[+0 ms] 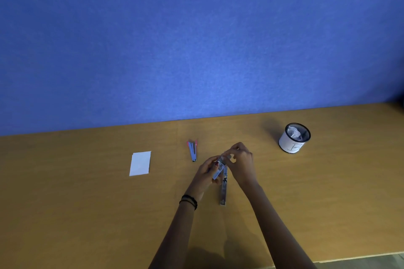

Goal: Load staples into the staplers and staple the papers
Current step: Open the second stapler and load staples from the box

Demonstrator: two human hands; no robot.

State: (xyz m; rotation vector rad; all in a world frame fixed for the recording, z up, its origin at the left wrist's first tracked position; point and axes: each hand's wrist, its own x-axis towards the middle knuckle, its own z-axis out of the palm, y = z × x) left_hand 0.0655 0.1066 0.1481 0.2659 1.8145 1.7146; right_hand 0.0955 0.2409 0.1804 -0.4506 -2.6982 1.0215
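An opened metal stapler [223, 188] lies on the wooden table [87, 203], its base pointing toward me and its upper arm raised. My left hand [205, 172] grips the raised arm from the left. My right hand [240, 159] pinches at the top end of that arm; whatever small thing sits between its fingertips is too small to make out. A second stapler [192, 150], red and silver, lies spread open on the table just behind and to the left. A small stack of white paper [140, 163] lies flat further left.
A black mesh cup [294, 138] wrapped in white paper marked "B", with crumpled paper inside, stands at the back right. A blue partition wall [196, 39] runs along the table's far edge. The table's front edge shows at the bottom right.
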